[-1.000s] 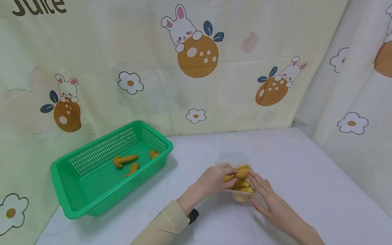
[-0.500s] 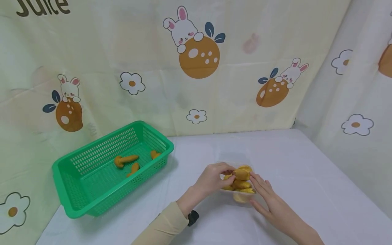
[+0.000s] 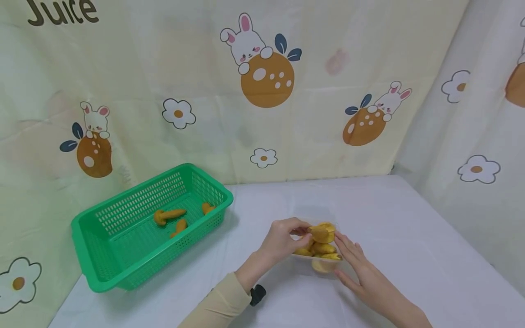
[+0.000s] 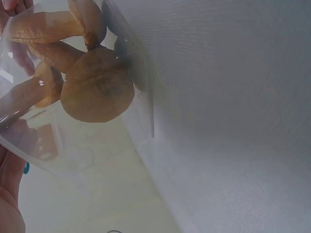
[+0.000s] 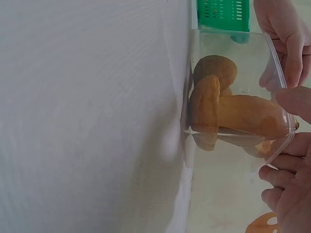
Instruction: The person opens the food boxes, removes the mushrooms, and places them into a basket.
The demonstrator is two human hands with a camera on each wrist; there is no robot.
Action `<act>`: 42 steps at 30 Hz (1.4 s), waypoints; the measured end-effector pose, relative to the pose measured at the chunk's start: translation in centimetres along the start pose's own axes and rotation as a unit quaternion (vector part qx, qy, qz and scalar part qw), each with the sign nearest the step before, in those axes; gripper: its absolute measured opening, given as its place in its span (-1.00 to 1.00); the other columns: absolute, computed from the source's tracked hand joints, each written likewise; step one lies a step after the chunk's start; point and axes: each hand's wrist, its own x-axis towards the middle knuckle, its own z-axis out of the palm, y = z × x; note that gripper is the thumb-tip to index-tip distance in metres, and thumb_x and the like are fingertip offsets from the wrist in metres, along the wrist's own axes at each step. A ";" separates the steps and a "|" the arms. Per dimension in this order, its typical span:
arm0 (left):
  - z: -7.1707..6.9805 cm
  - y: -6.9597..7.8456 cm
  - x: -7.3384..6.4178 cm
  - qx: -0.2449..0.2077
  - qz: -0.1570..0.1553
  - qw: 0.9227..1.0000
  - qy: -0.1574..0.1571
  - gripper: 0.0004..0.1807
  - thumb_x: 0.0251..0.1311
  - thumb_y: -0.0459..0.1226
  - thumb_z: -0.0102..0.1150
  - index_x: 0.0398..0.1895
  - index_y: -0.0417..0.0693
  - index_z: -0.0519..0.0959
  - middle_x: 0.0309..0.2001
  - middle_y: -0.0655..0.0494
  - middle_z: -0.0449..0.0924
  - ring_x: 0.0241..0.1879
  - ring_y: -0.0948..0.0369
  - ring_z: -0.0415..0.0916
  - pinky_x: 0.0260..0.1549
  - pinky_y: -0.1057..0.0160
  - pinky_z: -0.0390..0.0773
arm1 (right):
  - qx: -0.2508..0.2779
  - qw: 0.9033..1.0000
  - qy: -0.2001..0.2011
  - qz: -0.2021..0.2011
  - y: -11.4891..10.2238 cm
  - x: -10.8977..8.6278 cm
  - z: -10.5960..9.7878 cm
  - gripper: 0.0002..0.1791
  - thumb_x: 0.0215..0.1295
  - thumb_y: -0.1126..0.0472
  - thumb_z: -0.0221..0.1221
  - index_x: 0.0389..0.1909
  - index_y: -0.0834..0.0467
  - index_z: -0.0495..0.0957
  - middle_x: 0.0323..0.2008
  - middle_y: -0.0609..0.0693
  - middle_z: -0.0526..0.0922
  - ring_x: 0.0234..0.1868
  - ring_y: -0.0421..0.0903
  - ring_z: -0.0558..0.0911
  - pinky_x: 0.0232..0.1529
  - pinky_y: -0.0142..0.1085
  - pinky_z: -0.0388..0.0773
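In the head view, my left hand (image 3: 283, 237) pinches the stem end of a yellow-brown mushroom (image 3: 321, 233) over a clear plastic box (image 3: 305, 257). The cap of that mushroom points right, towards my right fingertips. More mushrooms (image 3: 324, 248) lie inside the box below it. With its fingers mostly straight, my right hand (image 3: 361, 269) rests against the box's right side. Through the box wall in the right wrist view, a thick-stemmed mushroom (image 5: 252, 114) lies on its side. A round cap (image 4: 97, 87) presses near the wall in the left wrist view.
A green perforated basket (image 3: 123, 282) stands at the left of the white-covered table (image 3: 262, 200), with a few mushrooms (image 3: 170, 215) inside. A patterned cloth (image 3: 197, 59) hangs behind the table. A dark band (image 3: 257, 295) is on the left wrist.
My left hand has shifted slightly left and turned the pinched mushroom, so more of its cap shows. The right hand stays at the box's side. The head view has tilted up a little.
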 end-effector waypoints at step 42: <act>-16.5 -3.7 -3.8 0.107 -0.146 0.891 0.416 -0.87 -0.02 -0.50 0.24 -0.34 -0.33 0.65 -0.43 -0.11 0.64 -0.48 0.10 0.58 -0.47 0.42 0.57 | -0.006 0.999 0.014 -0.030 -0.2 0.3 0.1 -0.10 0.10 0.36 0.27 0.41 0.24 -0.02 0.40 0.13 0.00 0.37 -0.06 0.03 0.31 -0.45 -0.29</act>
